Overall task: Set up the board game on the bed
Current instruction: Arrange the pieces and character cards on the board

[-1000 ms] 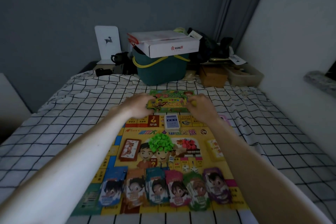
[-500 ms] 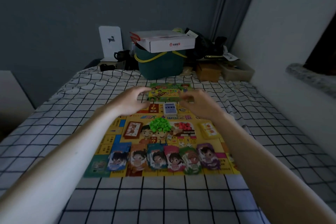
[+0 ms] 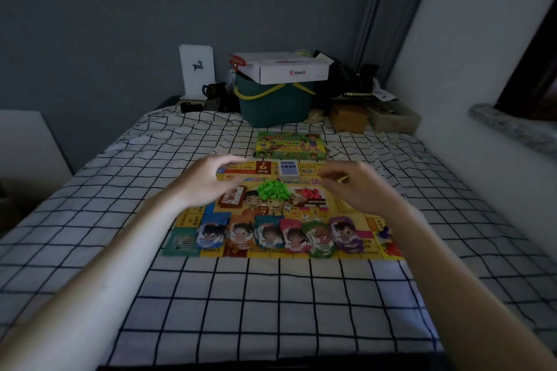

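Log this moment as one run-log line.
left hand: open, above board | right hand: open, above board | game box: on bed beyond board | green pieces: piled mid-board

Both forearms enter from the lower corners of the frame and converge toward centre. Left hand (image 3: 208, 182) at centre-left: palm down, fingers loosely extended and spread, thumb apart, nothing held. Right hand (image 3: 358, 187) at centre-right: palm turned inward, fingers lightly curled, tips blurred; no object seen in it. Hands level, well apart.
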